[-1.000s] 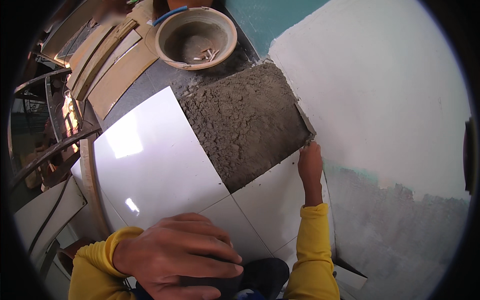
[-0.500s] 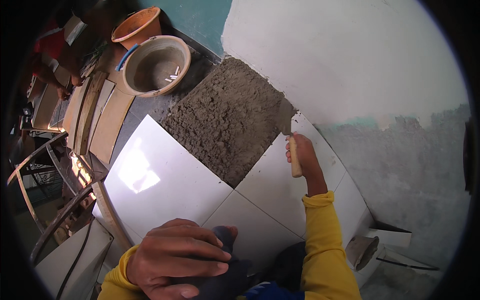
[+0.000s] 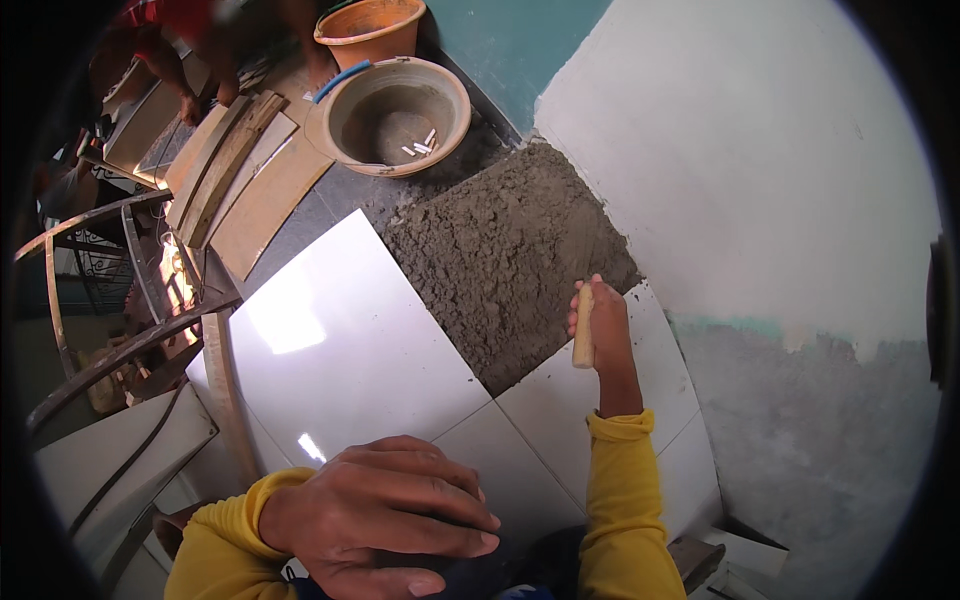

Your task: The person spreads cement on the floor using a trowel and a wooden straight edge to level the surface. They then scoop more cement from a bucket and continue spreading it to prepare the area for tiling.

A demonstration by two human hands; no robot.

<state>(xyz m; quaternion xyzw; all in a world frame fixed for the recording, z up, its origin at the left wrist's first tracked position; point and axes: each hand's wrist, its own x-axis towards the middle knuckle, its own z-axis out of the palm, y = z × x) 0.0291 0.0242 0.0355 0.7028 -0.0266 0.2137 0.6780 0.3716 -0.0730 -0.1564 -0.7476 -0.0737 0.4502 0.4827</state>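
Note:
My right hand [image 3: 610, 328] is wrapped round the wooden handle of a trowel [image 3: 584, 338], at the near right edge of a bed of wet grey mortar [image 3: 485, 255]. The trowel's blade is hard to make out against the mortar. The mortar is rough and lumpy on the left, smoother near the wall. Glossy white tiles [image 3: 345, 320] border it on its near sides. My left hand [image 3: 390, 510] hangs in the near middle, palm down, fingers loosely stretched and holding nothing.
A mortar-stained bucket [image 3: 455, 110] with small white pieces and an orange bucket [image 3: 375, 35] stand beyond the mortar. Wooden boards [image 3: 235, 165] and a metal frame [image 3: 130, 350] lie left. A white-and-grey wall [image 3: 740, 180] rises right. Another person's hand [image 3: 190, 108] is far left.
The view has shifted, so the scene sits farther right. My right hand with the trowel has moved a little away from me and left over the mortar. My left hand still holds nothing.

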